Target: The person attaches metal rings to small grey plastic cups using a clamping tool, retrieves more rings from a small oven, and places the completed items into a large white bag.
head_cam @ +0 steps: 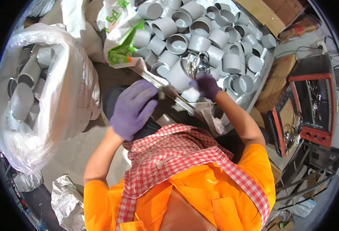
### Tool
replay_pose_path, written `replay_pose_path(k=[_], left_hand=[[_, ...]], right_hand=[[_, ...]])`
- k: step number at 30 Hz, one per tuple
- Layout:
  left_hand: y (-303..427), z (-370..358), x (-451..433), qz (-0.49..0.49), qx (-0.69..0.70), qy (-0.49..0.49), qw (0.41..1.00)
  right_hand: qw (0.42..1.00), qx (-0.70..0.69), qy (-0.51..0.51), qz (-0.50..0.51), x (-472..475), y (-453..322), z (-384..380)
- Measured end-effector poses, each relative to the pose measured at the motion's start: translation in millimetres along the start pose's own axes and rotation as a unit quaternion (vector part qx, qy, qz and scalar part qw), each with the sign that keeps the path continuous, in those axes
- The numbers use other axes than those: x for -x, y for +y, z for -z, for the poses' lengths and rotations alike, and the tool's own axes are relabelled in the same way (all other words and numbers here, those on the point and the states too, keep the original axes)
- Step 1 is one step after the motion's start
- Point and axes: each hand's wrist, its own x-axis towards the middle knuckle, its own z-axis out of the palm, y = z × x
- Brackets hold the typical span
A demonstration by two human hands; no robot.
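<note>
My left hand (134, 108), in a purple glove, is spread above my dark-clad knee at the metal edge of a wide tray (163, 88); nothing shows in it. At the tray's near side, my right hand (206, 86), also gloved, has its fingers at a bunch of shiny metal rings (197, 65). The fingers are blurred, so whether they grip the rings cannot be told. The rings lie against a large grey plastic cup (179, 75). Around and behind it many grey cylindrical cups (199, 43) are heaped, some upright, some on their sides.
On the left stands a clear plastic bag (80, 78) holding more grey cups (22, 98). A white and green woven sack (120, 55) drapes over the tray's left side. To the right are cardboard boxes (279, 75) and a red-framed toaster oven (315, 108) with metal pieces inside. Crumpled silvery plastic (67, 202) lies lower left.
</note>
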Motion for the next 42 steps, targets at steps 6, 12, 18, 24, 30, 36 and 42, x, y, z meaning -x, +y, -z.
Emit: replay_pose_path(k=[6,12,18,24,30,36,42], left_hand=[[13.0,-55.5,-27.8,-0.070,0.198,-0.133,0.969],[23.8,-48.7,25.7,-0.045,0.172,-0.179,0.968],[39.4,-51.5,63.4,-0.068,0.084,0.020,0.994],[36.7,-53.2,65.7,-0.060,0.176,-0.095,0.978],[28.3,-57.4,88.0,-0.108,0.081,-0.036,0.990],[28.4,-83.6,106.5,0.184,0.268,0.046,0.945],[29.5,-84.0,97.6,0.362,0.735,-0.135,0.558]], right_hand=[[0.909,-0.401,0.008,0.111,83.9,-92.8,54.3],[0.823,-0.536,-0.175,-0.064,107.6,-121.2,59.0],[0.741,-0.649,-0.083,-0.151,117.0,-150.3,34.0],[0.753,-0.640,-0.066,-0.138,117.5,-159.7,30.4],[0.875,-0.468,0.095,0.076,116.6,-158.7,22.2],[0.890,-0.456,0.016,0.008,120.1,-155.7,16.4],[0.763,-0.598,-0.010,-0.243,136.9,-160.1,24.1]])
